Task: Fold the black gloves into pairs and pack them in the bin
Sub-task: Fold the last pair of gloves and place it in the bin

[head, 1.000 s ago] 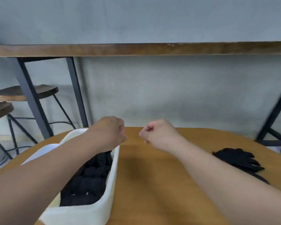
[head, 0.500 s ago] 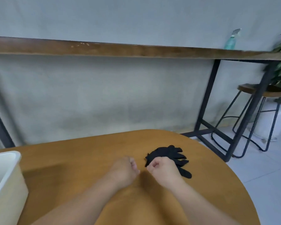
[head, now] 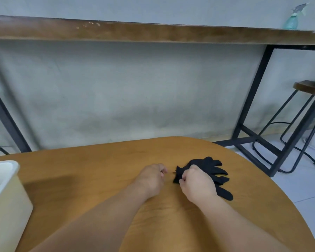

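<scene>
Black gloves (head: 212,170) lie in a small pile on the right part of the round wooden table (head: 98,170), their fingers pointing right. My right hand (head: 196,182) grips the cuff end of the pile with curled fingers. My left hand (head: 151,177) rests just left of the gloves, fingers curled, holding nothing, a small gap from the fabric. The white bin (head: 5,193) stands at the left edge of the view; its inside is out of sight.
A long wooden counter (head: 153,32) on black metal legs runs along the grey wall behind the table. A spray bottle (head: 293,19) stands on it at the right. A bar stool (head: 309,88) stands on the tiled floor at right.
The view swung right from the bin to the gloves. Both hands travelled right across the table, and my right hand has taken hold of the glove pile.
</scene>
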`<state>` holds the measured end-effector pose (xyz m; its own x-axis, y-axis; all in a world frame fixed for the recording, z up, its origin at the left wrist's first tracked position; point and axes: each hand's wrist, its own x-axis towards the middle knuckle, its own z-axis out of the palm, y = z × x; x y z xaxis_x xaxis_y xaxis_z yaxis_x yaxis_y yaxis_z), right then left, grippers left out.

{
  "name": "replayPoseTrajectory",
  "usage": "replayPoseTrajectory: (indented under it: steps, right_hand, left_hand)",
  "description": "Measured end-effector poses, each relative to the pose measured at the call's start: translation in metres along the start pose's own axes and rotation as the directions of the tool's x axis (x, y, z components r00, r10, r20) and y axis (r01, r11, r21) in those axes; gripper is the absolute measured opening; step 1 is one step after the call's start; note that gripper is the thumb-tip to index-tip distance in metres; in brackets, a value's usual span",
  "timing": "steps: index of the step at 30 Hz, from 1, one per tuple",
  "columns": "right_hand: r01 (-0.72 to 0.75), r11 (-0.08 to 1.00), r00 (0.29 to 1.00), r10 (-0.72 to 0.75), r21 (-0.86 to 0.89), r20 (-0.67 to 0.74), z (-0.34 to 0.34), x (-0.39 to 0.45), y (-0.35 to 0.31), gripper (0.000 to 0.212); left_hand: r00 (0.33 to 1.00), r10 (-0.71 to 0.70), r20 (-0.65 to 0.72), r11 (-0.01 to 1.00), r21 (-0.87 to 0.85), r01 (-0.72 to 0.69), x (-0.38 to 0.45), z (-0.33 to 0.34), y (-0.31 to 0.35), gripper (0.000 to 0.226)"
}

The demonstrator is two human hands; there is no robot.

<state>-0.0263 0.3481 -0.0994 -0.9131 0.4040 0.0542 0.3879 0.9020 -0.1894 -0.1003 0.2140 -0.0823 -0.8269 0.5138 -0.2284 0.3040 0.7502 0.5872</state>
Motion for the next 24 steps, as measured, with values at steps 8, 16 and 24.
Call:
replayPoseTrajectory:
  steps: [8, 16, 24]
  right_hand:
    - [0.014, 0.954, 1.0, -0.007, 0.3, -0.023, -0.069, -0.008, -0.009, 0.014]
    - [0.153, 0.784, 0.969, -0.237, 0.602, 0.063, -0.174, -0.028, -0.039, 0.013]
    - [0.273, 0.818, 0.923, -0.371, 0.506, 0.102, -0.162, -0.04, -0.091, 0.002]
  left_hand:
    - [0.973, 0.199, -0.112, 0.98, 0.018, -0.199, -0.02, -0.031, 0.024, 0.053]
    - [0.915, 0.332, -0.228, 0.913, -0.165, -0.372, -0.08, -0.115, 0.059, 0.003]
    - [0.978, 0.185, -0.093, 0.979, -0.063, -0.191, -0.123, -0.154, 0.019, 0.007]
